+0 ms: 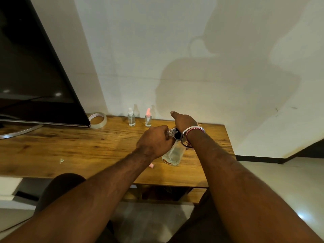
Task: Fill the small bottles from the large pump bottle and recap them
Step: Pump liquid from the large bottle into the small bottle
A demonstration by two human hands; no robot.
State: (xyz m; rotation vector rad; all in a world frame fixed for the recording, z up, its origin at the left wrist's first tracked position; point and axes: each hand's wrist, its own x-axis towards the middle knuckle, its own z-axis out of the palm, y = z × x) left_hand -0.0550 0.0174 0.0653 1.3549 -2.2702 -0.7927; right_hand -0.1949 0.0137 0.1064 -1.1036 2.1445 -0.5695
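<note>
Left hand (154,139) grips a small bottle (171,133) at the pump bottle (173,155); right hand (184,121) presses its pump, grip unclear, near the bench (210,155) edge.

Bare forearms — right wrist (192,135) wears bangles and red-white thread.

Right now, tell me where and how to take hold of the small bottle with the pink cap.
Grip the pink-capped bottle round its clear body, below the cap. It stands upright near the wall, so come from the front, fingers to either side. The white-capped bottle stands apart on its left, and both hands are busy at the pump bottle.
</note>
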